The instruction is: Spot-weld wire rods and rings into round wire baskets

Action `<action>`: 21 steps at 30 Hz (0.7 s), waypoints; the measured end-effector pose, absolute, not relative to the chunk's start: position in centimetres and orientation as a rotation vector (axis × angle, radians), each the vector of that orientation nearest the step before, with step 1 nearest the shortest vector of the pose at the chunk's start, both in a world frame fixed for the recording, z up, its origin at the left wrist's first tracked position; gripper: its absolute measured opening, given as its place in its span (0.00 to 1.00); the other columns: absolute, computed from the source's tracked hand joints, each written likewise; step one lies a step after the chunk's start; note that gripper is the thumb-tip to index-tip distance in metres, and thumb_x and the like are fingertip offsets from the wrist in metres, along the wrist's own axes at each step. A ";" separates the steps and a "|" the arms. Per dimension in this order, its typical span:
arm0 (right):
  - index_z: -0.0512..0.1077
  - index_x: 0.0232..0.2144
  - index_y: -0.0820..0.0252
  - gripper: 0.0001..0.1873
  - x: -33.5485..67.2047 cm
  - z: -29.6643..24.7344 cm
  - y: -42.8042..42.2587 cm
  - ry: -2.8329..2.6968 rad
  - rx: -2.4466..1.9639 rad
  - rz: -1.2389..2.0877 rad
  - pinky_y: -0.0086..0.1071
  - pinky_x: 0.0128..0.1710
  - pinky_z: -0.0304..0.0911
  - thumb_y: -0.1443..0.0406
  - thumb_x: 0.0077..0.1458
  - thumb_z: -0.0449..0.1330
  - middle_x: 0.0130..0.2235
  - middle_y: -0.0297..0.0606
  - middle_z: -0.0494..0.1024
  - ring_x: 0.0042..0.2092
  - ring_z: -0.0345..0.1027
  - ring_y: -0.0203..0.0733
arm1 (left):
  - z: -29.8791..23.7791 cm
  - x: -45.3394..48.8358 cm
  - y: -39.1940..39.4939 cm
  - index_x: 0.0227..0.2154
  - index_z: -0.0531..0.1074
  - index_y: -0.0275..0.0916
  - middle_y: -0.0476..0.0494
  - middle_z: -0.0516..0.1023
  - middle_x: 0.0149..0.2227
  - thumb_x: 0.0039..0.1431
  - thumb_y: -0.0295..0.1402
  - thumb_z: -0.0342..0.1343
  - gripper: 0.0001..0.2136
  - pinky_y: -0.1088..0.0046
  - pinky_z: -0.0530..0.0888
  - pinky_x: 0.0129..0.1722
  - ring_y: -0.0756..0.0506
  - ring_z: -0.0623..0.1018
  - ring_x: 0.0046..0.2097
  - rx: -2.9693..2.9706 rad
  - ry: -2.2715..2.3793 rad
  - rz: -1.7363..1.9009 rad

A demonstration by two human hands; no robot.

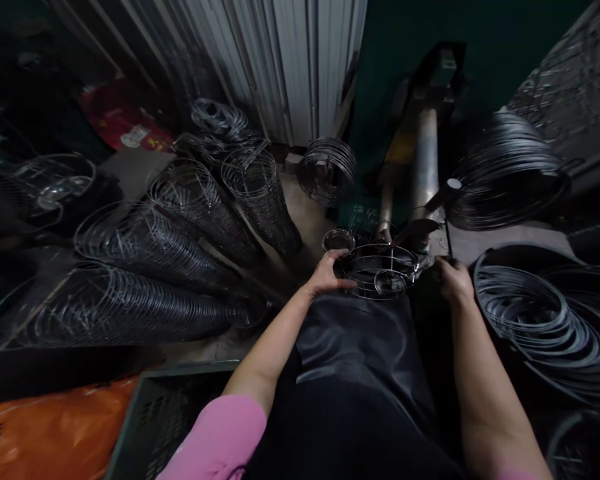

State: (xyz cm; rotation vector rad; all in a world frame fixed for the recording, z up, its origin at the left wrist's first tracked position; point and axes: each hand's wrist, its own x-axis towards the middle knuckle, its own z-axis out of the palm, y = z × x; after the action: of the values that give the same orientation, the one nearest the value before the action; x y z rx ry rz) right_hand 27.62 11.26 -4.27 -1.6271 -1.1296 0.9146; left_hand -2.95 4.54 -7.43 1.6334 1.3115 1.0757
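Observation:
My left hand (327, 275) is closed on the left side of a round wire frame (375, 295), thumb and fingers around its rim. The frame has stacked rings joined by short wires and sits against the metal arms of a machine (427, 167). A small wire ring (339, 239) is just beyond my left fingers. Right of the machine, my right hand (454, 280) is curled closed beside its lower end. What lies inside those fingers is hidden.
Tall stacks of wire rings (180, 307) lean on the left. A wire coil (510, 173) and a bin of wire rings (525, 307) stand at right. Near my left elbow are a green crate (135, 417) and an orange sack (55, 433). A corrugated metal sheet (285, 67) stands behind.

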 end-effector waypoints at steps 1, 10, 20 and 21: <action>0.66 0.23 0.60 0.09 27.9 -4.6 9.5 -0.972 -1.610 1.037 0.25 0.16 0.56 0.61 0.42 0.61 0.19 0.30 0.65 0.20 0.58 0.31 | -7.5 -2.9 4.5 0.51 0.63 0.35 0.37 0.67 0.49 0.31 0.38 0.70 0.40 0.63 0.65 0.52 0.41 0.69 0.51 1.639 1.320 1.074; 0.73 0.29 0.61 0.10 29.1 -6.9 -1.0 -0.337 -1.416 1.599 0.24 0.18 0.63 0.72 0.39 0.60 0.24 0.36 0.71 0.23 0.65 0.33 | -3.8 -4.1 2.7 0.47 0.68 0.37 0.43 0.71 0.41 0.38 0.39 0.66 0.30 0.66 0.69 0.46 0.43 0.71 0.44 1.816 1.259 0.812; 0.73 0.28 0.58 0.13 26.5 -10.0 -5.7 -0.751 -1.522 1.123 0.30 0.28 0.64 0.59 0.36 0.64 0.26 0.32 0.74 0.28 0.67 0.36 | -0.5 -2.3 0.8 0.48 0.70 0.39 0.40 0.72 0.42 0.37 0.49 0.64 0.33 0.64 0.66 0.48 0.38 0.69 0.46 2.274 1.341 0.312; 0.74 0.28 0.59 0.14 26.3 -10.3 -6.4 -0.924 -1.578 1.065 0.33 0.32 0.65 0.57 0.37 0.64 0.28 0.34 0.75 0.31 0.68 0.39 | -0.5 -2.4 0.7 0.49 0.69 0.39 0.40 0.72 0.42 0.37 0.49 0.64 0.34 0.64 0.65 0.48 0.38 0.69 0.47 2.263 1.345 0.299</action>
State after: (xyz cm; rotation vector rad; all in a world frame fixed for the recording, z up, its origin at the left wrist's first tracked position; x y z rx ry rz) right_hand 26.27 -6.39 -10.34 -1.5775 -0.9238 1.0646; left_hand -2.36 0.69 -0.53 2.2628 1.3448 0.2989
